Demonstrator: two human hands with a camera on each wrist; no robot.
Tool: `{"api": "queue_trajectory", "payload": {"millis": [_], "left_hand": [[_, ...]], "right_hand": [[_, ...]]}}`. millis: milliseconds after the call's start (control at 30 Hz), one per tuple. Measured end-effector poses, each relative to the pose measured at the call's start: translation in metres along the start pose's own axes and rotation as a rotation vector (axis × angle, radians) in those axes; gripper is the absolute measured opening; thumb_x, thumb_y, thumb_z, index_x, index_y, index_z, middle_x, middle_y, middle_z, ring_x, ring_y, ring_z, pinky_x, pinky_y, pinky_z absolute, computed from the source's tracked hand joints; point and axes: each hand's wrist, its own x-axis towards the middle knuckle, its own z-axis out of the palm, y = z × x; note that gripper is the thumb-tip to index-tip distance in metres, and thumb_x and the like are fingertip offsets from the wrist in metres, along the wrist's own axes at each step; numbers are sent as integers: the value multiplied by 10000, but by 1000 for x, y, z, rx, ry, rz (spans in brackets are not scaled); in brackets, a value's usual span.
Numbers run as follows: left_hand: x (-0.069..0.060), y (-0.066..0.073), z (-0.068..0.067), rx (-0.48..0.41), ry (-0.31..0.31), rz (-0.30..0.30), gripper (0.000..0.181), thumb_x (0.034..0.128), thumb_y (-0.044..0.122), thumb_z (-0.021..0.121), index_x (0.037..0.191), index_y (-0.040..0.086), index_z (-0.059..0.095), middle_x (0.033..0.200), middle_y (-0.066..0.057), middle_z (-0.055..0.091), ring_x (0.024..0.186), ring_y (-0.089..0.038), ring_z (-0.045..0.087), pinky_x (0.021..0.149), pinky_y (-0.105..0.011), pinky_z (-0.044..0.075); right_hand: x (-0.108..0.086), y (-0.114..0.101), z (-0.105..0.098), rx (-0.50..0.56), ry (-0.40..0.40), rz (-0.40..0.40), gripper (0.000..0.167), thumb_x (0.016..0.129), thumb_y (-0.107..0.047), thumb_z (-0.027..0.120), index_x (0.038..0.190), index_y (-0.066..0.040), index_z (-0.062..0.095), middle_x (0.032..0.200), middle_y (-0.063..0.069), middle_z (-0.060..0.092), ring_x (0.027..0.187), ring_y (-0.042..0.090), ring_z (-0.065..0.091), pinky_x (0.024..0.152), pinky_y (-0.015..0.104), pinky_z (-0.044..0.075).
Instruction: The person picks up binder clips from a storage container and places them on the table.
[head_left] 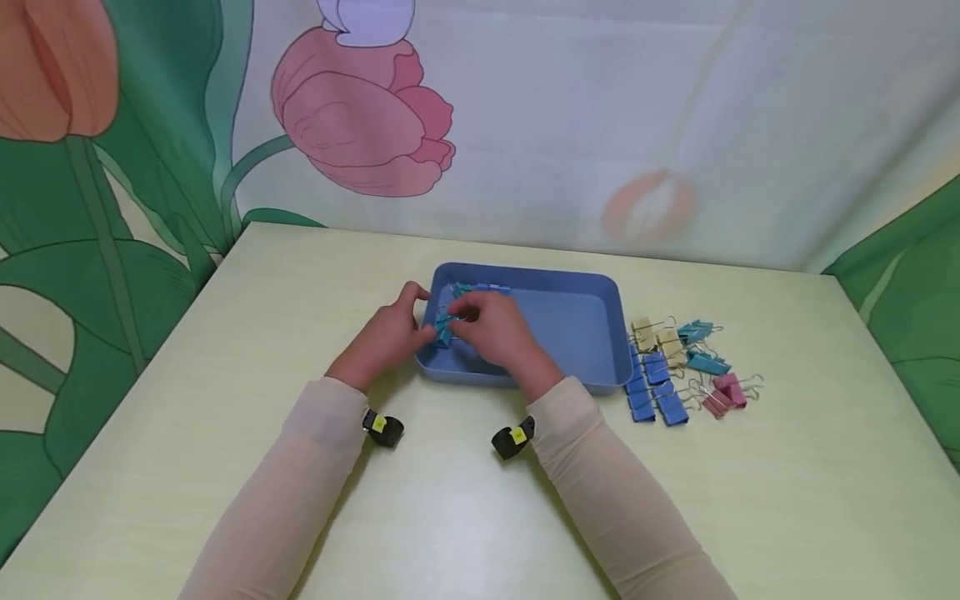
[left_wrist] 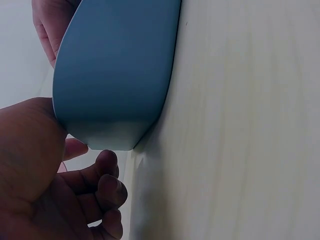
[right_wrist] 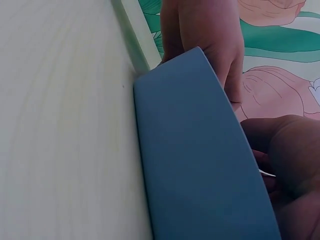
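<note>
Inside the left end of a blue tray (head_left: 570, 325), my right hand (head_left: 495, 329) pinches a teal binder clip (head_left: 443, 320) with thumb and fingertips. Other teal clips and a blue binder clip (head_left: 492, 288) lie about it along that end. My left hand (head_left: 386, 337) is at the tray's left rim, its thumb reaching over the edge near the teal clips. In the left wrist view, the fingers (left_wrist: 95, 185) of that hand are loosely bent outside the tray wall (left_wrist: 110, 70). The tray wall (right_wrist: 195, 150) partly hides my right hand (right_wrist: 297, 160) in the right wrist view.
Right of the tray, blue clips (head_left: 663, 392), yellow clips (head_left: 670, 342), teal clips (head_left: 705, 361) and pink clips (head_left: 731, 389) lie grouped on the pale table (head_left: 465, 517). A flower-printed cloth (head_left: 525, 125) hangs behind the table.
</note>
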Motion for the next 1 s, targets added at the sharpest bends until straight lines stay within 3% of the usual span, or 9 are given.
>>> {"api": "queue_trajectory", "payload": {"millis": [400, 1000], "left_hand": [[-4, 0, -1, -26, -22, -28, 516, 921, 240, 545, 1370, 132, 314, 727, -80, 535, 617, -202, 478, 570, -295, 385], [1, 1, -1, -15, -22, -37, 529, 912, 259, 552, 1372, 144, 319, 787, -104, 581, 669, -216, 513, 614, -299, 415]], "right_hand": [[0, -1, 3, 51, 48, 47, 192, 927, -229, 644, 1035, -108, 746, 881, 18, 725, 740, 139, 660, 635, 270, 523], [-5, -10, -19, 162, 62, 83, 149, 898, -187, 666, 985, -111, 760, 898, 13, 732, 787, 132, 677, 647, 275, 518]]}}
